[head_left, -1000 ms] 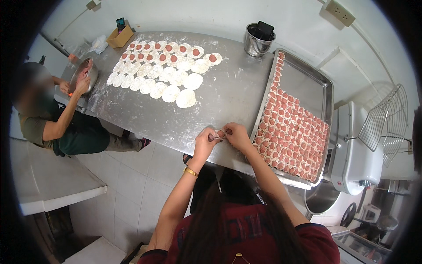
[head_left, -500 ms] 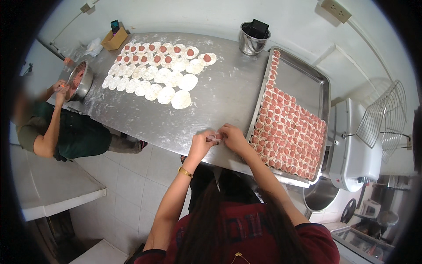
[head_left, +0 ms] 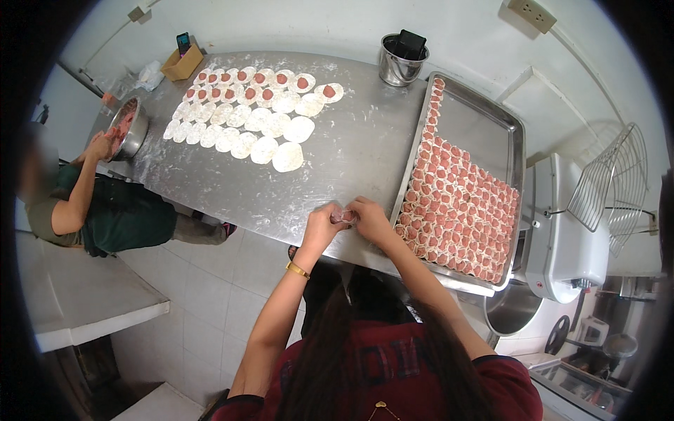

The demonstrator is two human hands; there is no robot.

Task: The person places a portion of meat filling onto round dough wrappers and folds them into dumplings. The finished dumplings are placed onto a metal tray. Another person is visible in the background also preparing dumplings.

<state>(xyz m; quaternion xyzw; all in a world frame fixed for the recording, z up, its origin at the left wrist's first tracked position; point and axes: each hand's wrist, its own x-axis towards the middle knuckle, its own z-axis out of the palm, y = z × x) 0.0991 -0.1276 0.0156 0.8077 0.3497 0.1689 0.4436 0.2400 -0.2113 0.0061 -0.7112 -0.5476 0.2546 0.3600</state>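
Note:
Above the near edge of the metal table, my left hand and my right hand meet around one small dumpling. The fingers of both are closed on its thin wrapper, and pink meat filling shows at the top. To my right, a large metal tray holds many open-topped dumplings packed side by side, with a single line running up its left edge. Round dough wrappers lie in rows at the left of the table. Those in the far rows carry balls of meat filling.
At the far left a co-worker has their hands at a metal bowl of meat filling. A metal bucket and a cardboard box stand along the back. Right of the tray are a white machine and a wire guard.
My hands stay together, and the fingers have shifted slightly around the dumpling. The co-worker's hands have moved a little at the bowl.

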